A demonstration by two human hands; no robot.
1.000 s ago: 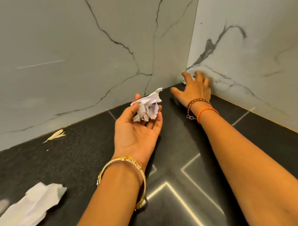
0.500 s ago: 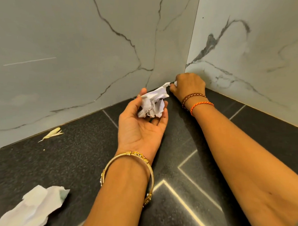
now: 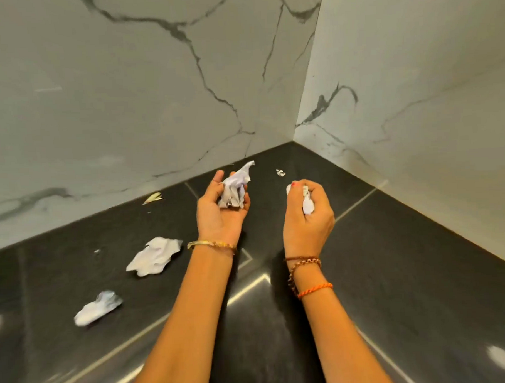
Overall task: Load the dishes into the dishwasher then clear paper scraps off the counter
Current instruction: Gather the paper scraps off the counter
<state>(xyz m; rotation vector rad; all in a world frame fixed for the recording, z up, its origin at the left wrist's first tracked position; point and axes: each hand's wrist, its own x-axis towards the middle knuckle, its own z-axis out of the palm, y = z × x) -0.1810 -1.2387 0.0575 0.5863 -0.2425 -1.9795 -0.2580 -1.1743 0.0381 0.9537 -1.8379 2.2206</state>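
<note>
My left hand (image 3: 222,214) is palm up above the black counter (image 3: 393,272) and cups a crumpled wad of white paper (image 3: 235,186) in its curled fingers. To its right, my right hand (image 3: 309,217) grips a small white paper scrap (image 3: 307,205) in a closed fist. A tiny scrap (image 3: 280,172) lies near the corner beyond both hands. On the counter to the left lie a large crumpled paper (image 3: 154,256) and a smaller one (image 3: 97,308). No dishes or dishwasher are in view.
Marble walls (image 3: 125,95) meet in a corner behind the counter. A pale yellowish sliver (image 3: 152,198) lies by the back wall at the left, and a white speck (image 3: 96,251) sits near the large paper.
My right hand has drawn back from the corner with a small scrap closed in its fist. The view has pulled back, so more papers on the left now show.
</note>
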